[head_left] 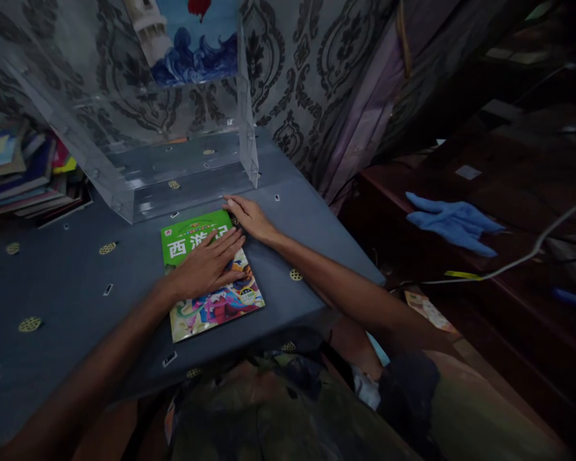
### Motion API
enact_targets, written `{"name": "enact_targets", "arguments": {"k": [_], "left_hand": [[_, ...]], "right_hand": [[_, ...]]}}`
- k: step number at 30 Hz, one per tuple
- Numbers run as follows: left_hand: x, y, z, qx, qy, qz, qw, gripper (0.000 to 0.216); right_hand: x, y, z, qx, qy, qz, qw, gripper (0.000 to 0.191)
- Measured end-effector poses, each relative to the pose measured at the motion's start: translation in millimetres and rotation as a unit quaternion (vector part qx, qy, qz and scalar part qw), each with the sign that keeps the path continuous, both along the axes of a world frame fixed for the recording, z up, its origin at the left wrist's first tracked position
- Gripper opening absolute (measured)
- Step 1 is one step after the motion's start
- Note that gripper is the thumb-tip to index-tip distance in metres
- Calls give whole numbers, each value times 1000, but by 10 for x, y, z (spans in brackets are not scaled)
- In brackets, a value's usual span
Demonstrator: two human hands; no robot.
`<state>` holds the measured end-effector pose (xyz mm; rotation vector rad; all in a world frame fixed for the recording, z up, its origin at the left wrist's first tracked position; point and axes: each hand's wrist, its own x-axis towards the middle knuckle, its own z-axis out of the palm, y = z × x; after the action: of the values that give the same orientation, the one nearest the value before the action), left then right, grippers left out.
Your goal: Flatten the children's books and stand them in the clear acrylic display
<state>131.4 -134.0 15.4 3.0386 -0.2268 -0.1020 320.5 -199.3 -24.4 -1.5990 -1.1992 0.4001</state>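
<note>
A thin book [187, 323] with a green top and a colourful picture cover lies closed and flat on the grey-blue tablecloth [139, 307]. Across the middle of its cover rests my left hand [208, 266], palm down with the fingers stretched out towards the right. At the book's upper right corner is my right hand [249, 216], its fingertips at the edge and its fingers extended. Part of the white title is hidden under the left hand. Neither hand has its fingers wrapped round anything.
Behind the book stands a clear acrylic rack [247, 141]. A pile of books [24, 169] is at the left. On the dark red surface to the right lie a blue glove or cloth [451, 221] and a pale cable [532, 250].
</note>
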Motion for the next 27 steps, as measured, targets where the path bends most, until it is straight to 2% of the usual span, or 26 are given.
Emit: {"name": "enact_targets", "arguments": {"k": [7,12,14,16,18,19,22,24,27], "left_hand": [[-208,-308,3,-53,-11,-70,996,76],[-369,-511,32,-118,-10,-110,987,78],[-420,-532,41,-138,-17,-104,985,78],[-470,-487,27,-149,-49,-50,986,73],[-527,-366,-22,-153,-116,76,979,67],[-558,-284,-59,-155,-157,157,963,66],[-649,-14,-180,-192,-228,365,882,73],[-688,116,-234,-247,-215,435,839,80],[-699,186,-231,-338,-199,457,798,81]], "right_hand": [[-3,-16,6,-15,-41,3,999,59],[-48,-59,38,-29,-97,2,995,48],[-99,-86,45,-42,-130,9,991,46],[-172,-119,44,-63,-160,24,985,47],[-259,-160,35,-77,-183,33,980,50],[-302,-181,27,-79,-190,34,978,51],[-420,-240,-4,-70,-192,26,978,53],[-483,-261,-32,-67,-178,20,982,54],[-561,-261,-78,-71,-156,-3,985,55]]}}
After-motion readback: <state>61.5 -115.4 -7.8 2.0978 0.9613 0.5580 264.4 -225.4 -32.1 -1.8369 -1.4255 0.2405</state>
